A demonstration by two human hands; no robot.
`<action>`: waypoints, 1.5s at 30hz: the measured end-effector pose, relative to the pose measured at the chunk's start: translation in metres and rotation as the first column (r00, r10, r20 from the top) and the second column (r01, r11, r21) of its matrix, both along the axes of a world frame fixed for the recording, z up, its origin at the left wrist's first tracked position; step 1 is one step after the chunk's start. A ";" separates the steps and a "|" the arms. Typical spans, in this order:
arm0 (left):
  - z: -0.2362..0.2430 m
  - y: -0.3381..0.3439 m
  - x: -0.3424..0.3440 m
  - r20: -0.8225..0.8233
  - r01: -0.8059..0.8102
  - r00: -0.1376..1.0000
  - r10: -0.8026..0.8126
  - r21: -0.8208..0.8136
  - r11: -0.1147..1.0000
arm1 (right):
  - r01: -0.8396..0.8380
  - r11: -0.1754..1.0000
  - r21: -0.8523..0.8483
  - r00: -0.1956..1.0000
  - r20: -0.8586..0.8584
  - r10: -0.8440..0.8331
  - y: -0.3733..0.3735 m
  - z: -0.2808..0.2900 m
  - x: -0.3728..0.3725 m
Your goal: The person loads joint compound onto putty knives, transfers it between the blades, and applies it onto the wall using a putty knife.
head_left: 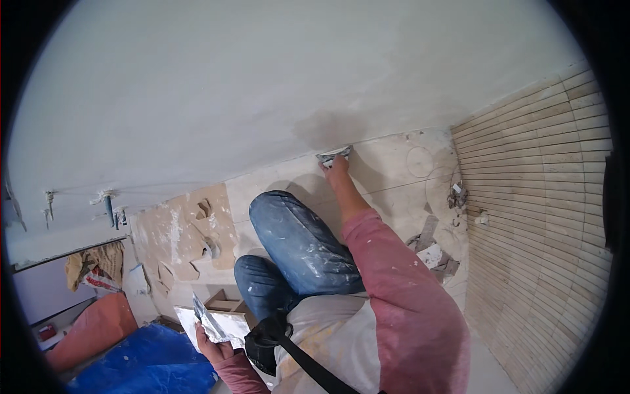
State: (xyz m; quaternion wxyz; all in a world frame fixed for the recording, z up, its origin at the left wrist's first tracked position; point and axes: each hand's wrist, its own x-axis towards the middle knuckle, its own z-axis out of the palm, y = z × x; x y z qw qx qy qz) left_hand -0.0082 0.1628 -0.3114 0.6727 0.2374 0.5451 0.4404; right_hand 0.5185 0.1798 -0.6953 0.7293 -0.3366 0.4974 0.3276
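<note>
Low on the white wall [230, 85], right by the floor joint, my right hand [337, 165] is closed on a putty knife [335, 155]. Its wide blade lies against the wall's bottom edge, below a darker, damp-looking patch. At the lower left, my left hand [213, 345] grips a metal filling knife [209, 323] smeared with white filler. Part of that knife and its handle are hidden by the fingers. Just behind it are a white board [230, 325] and a small wooden frame [225, 301], close to my bent knees.
A ribbed, slatted wall [531, 197] rises at the right. Torn scraps [433, 253] and rubble [457, 195] lie near it. Brown floor covering [184, 226] with loose pieces spreads at the left, near pipe fittings [109, 203], a blue sheet [144, 361] and a paper sack [105, 266].
</note>
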 end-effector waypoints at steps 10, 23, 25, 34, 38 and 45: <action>-0.002 0.002 0.007 0.057 0.035 0.998 -0.037 0.026 0.999 | 0.011 0.987 0.161 0.991 0.126 -0.032 -0.004 0.016 0.007; 0.007 -0.001 0.006 0.046 -0.042 0.998 0.039 0.058 0.997 | 0.087 0.964 -0.251 0.519 0.837 0.171 0.059 0.332 -0.102; 0.000 -0.001 -0.003 0.097 -0.026 0.995 0.019 0.072 0.997 | 0.040 0.893 -0.449 0.196 0.879 0.434 0.046 0.315 -0.114; 0.000 -0.001 -0.005 0.050 0.010 0.999 -0.012 0.038 0.999 | -0.134 0.991 0.032 0.971 0.205 0.124 -0.013 0.075 -0.074; -0.010 0.006 -0.008 0.040 0.011 0.999 -0.012 0.018 1.000 | -0.031 0.999 0.017 0.982 0.186 0.027 0.002 0.010 -0.051; 0.005 0.001 0.000 0.003 -0.005 1.000 0.005 0.023 1.000 | -0.006 1.000 -0.025 0.992 0.128 0.010 0.049 -0.004 -0.051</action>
